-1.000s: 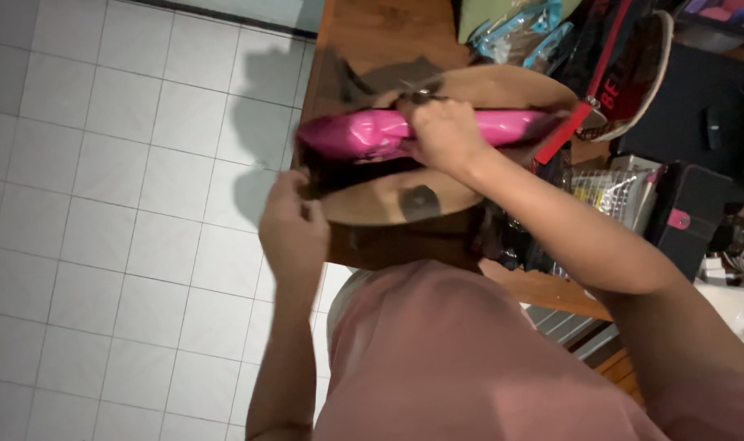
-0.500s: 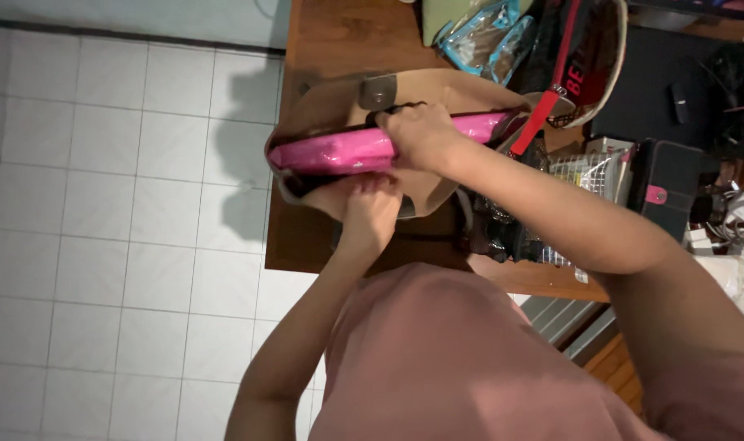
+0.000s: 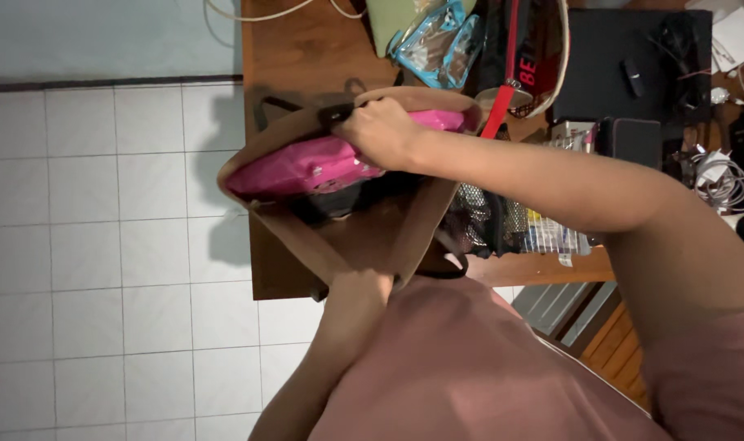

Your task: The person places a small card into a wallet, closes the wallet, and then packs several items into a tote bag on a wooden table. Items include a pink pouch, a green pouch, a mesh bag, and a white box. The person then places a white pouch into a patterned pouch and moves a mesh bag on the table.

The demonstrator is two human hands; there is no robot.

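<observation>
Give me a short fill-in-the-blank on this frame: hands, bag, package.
1. The glossy package sticking out of the tan bag is ____ in colour.
2. The ____ hand grips the package at the bag's far rim.
3. The left hand holds the bag's ____ edge, closest to the person.
4. The bag sits on a ____ table.

Missing words: pink; right; near; wooden

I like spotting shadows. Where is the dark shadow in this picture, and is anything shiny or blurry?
Head view: the tan bag casts a dark shadow on the white floor tiles to its left; the pink package shows shiny glare; the right hand looks slightly blurred.
</observation>
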